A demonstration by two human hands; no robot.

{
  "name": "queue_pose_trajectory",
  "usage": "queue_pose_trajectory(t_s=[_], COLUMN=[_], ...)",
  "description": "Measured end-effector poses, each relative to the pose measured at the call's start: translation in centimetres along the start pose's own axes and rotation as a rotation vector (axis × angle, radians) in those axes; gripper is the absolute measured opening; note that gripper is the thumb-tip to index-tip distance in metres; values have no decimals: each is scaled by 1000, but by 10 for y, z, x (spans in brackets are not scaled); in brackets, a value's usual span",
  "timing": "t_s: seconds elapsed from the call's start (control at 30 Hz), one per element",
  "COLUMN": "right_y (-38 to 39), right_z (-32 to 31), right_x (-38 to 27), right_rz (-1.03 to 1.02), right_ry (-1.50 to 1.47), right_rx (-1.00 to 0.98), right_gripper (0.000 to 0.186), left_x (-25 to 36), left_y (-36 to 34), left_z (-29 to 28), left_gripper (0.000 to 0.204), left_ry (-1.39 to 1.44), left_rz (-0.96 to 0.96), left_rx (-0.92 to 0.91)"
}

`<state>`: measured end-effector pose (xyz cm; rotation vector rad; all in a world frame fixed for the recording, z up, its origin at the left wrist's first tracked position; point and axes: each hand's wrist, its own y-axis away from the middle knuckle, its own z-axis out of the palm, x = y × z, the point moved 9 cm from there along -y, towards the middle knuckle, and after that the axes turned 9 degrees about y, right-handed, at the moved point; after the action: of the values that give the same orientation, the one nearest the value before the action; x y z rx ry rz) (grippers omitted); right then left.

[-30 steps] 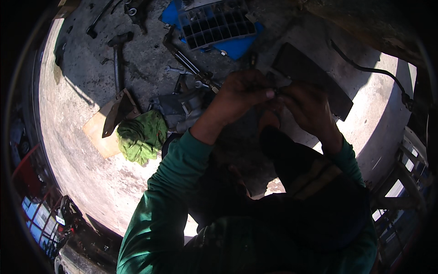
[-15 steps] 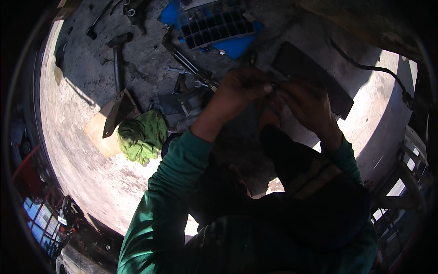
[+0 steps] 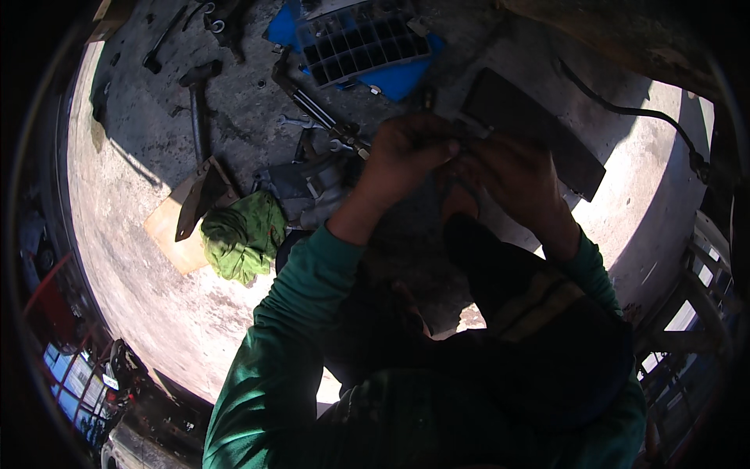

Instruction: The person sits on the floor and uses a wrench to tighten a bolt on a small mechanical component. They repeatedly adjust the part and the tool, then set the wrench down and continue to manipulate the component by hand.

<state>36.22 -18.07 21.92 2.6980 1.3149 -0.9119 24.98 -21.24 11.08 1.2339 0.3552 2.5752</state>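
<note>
My left hand (image 3: 408, 156) and my right hand (image 3: 517, 173) meet in front of me, above my foot. Their fingers are closed and nearly touch. Between the fingertips is something small and dark; shadow hides what it is. By my left wrist lie a grey metal machine part (image 3: 319, 186), a cutting torch (image 3: 319, 108) with bright tubes, and a small wrench (image 3: 300, 122). Beyond my right hand a dark flat plate (image 3: 539, 129) rests on the concrete floor.
At the far side sits a compartment box (image 3: 367, 48) over a blue sheet (image 3: 402, 82). To the left lie a hammer (image 3: 199, 109), a green cloth (image 3: 246, 234) and a brown metal bracket (image 3: 205, 199) on a tan board (image 3: 168, 227). A black hose (image 3: 625, 116) curves along the right.
My hands stay together with small finger movements; the right fingers have shifted slightly. The view has tilted a little, and the things on the floor appear otherwise unmoved.
</note>
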Motion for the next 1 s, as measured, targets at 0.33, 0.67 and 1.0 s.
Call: queue_pose_trajectory(t_s=[0.33, 0.67, 1.0], right_y=[-7, 1, 23], right_z=[-1, -1, 24], right_x=[-9, 17, 47], right_rz=[-25, 125, 614], right_ry=[17, -32, -597], right_rx=[-44, 58, -66], right_gripper=[25, 12, 18], left_x=[5, -8, -10], left_y=[1, -4, -2], left_z=[4, -4, 10], left_gripper=[18, 20, 21], left_ry=[5, 217, 568], left_rz=[71, -45, -139], left_rx=[37, 12, -110])
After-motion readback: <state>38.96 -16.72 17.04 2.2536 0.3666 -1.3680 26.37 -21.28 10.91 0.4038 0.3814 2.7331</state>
